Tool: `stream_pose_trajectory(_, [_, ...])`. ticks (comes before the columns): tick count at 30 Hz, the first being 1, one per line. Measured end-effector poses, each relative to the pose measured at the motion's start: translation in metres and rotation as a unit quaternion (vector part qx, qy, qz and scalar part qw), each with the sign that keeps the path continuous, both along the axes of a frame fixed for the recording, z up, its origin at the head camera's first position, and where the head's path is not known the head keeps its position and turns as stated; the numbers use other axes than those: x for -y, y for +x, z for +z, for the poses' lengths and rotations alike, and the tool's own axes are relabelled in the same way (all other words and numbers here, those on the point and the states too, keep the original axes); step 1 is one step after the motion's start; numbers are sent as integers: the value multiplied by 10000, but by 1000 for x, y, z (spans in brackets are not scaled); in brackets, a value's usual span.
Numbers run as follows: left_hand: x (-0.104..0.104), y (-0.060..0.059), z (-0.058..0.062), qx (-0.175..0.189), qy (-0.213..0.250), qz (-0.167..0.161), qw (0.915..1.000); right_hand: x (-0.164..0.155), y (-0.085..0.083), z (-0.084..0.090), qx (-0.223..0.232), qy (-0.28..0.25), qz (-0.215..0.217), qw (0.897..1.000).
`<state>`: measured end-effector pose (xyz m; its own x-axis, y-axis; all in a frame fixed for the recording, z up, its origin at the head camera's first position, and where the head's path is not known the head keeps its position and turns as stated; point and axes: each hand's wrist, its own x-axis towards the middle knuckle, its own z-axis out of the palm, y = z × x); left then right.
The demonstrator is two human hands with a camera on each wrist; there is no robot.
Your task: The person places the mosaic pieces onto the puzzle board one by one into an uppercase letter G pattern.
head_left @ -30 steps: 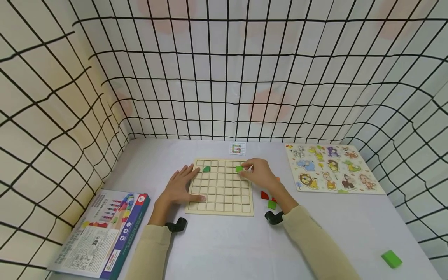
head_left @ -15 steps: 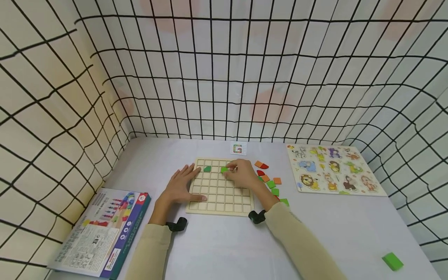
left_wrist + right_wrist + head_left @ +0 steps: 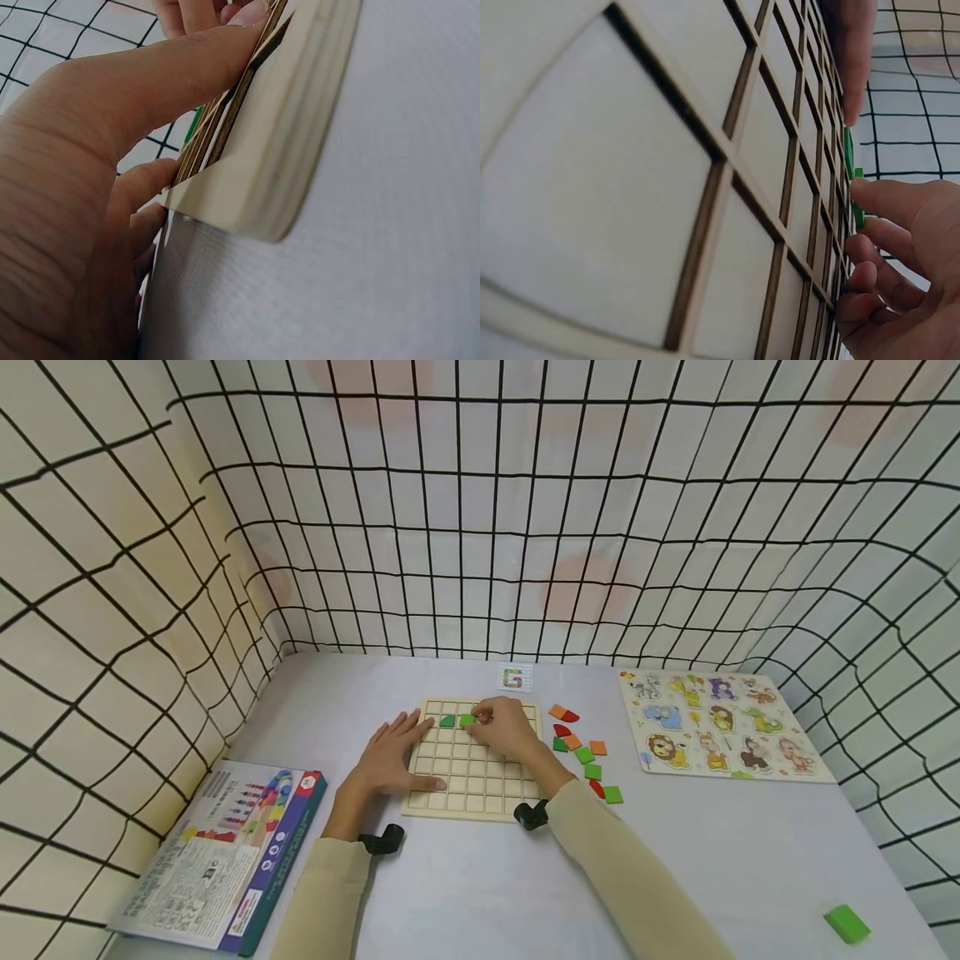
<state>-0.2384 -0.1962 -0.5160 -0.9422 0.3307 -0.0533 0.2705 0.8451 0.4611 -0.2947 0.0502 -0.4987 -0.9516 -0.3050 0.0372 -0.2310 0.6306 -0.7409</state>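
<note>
A pale wooden grid board [image 3: 480, 781] lies on the table in front of me. My left hand [image 3: 390, 758] rests flat on its left edge, fingers straight, thumb along the near side [image 3: 172, 82]. My right hand [image 3: 504, 727] pinches a green square tile [image 3: 467, 720] over the board's second row, right beside a green tile [image 3: 447, 721] that sits in a cell. In the right wrist view the fingertips [image 3: 889, 206] hold the green tile [image 3: 859, 202] on edge against the board [image 3: 727, 187].
Loose orange, red and green tiles [image 3: 581, 747] lie right of the board. A small G pattern card [image 3: 514, 677] sits behind it. An animal puzzle [image 3: 720, 727] lies at the right, a game box [image 3: 225, 852] at the near left, a green block [image 3: 847, 924] near right. Netting walls surround the table.
My right hand has carried the green tile leftward across the board's far rows, from the right side to beside the placed green tile. The left hand has stayed put.
</note>
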Motion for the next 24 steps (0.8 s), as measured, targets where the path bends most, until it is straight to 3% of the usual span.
stream_pose_trajectory(17, [1,0,3,8,-132,-16,9999,11,-1,2,99,335,-163,9993])
stream_pose_trajectory(24, [0,1,1,5,-162,19,9999,9,2,2,125,163,-175,9996])
